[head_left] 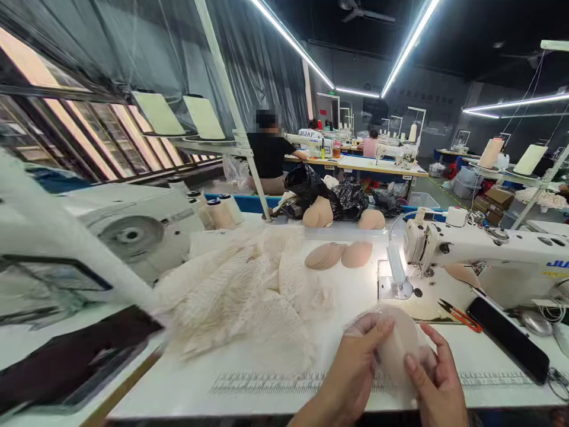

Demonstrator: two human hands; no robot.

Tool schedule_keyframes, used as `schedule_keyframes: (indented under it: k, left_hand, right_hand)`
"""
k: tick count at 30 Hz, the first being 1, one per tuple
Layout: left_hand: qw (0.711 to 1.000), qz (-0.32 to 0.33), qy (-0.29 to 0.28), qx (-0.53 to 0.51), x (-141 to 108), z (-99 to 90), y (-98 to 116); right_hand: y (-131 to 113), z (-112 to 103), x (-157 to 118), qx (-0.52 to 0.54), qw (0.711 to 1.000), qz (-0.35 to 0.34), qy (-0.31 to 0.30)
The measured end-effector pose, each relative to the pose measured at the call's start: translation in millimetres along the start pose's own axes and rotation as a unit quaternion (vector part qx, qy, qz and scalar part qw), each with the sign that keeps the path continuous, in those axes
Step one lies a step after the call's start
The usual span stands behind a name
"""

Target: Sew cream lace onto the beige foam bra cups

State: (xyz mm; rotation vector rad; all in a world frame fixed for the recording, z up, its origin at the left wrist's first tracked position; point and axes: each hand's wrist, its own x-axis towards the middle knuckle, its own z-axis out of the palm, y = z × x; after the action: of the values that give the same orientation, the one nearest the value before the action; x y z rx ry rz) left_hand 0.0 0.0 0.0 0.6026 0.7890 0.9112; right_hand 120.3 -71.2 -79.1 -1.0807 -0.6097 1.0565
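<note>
A beige bra cup [399, 350] with thin sheer fabric about it is held between both hands above the table's front edge. My left hand [355, 365] grips its left side, thumb on top and fingers underneath. On the right side, my right hand [438, 379] pinches the lower edge with its thumb, its index finger raised. Left of the hands spreads a loose heap of cream pleated lace [240, 296]. Behind it lie a fanned stack of beige cups [324, 256] and a smaller group of cups [357, 254].
A white sewing machine [511, 252] stands at right, its lamp lit. Orange-handled thread snips [462, 315] and a black phone [509, 339] lie before it. A ruler strip [262, 383] runs along the front. Black plastic bags [349, 198] lie behind; a co-worker [269, 151] sits beyond.
</note>
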Motion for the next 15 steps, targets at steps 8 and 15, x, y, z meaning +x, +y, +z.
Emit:
schedule_keyframes:
  k: [8,15]
  left_hand:
    - [0.957,0.014,-0.232,0.174,-4.9,-18.5,43.8]
    - [0.515,0.278,-0.477,0.656,37.1,-28.2,67.4]
  right_hand:
    - [-16.5,-27.9,15.1,-0.203,0.956,-0.127,-0.171]
    - [-65.5,-20.3,103.9,-0.515,0.676,-0.428,-0.307]
